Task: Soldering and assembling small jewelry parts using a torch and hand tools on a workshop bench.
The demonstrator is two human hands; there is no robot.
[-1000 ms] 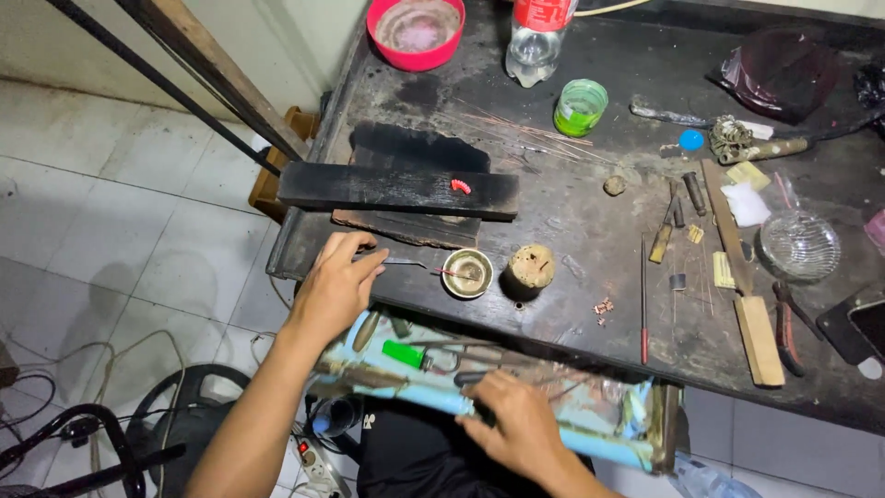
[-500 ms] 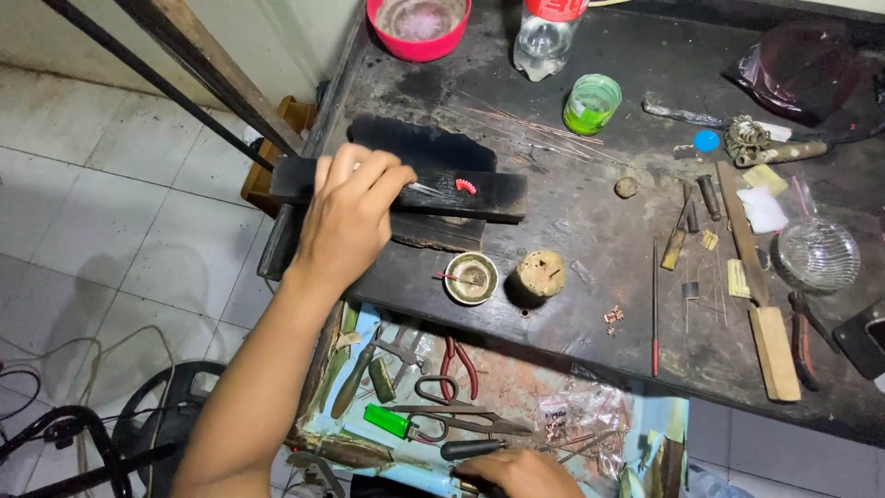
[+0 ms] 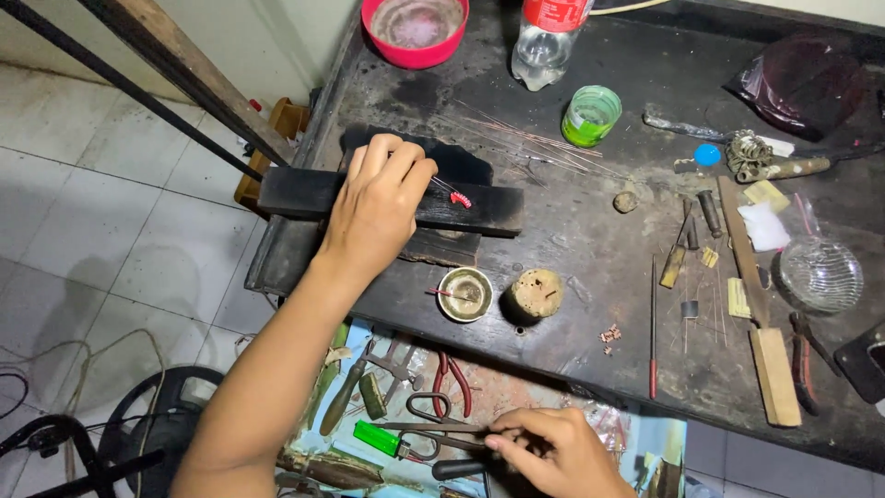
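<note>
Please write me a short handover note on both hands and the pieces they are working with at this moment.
Left hand: resting on the black charred block, fingers pinching a thin tool whose tip touches the small red coil lying on that block.
Right hand: down in the open tool drawer, fingertips on the tweezers, beside the scissors and green lighter; nothing lifted out.
Done: coil sits on the block.
Left: judging by the hands, a tool from the drawer has yet to reach the coil.
</note>
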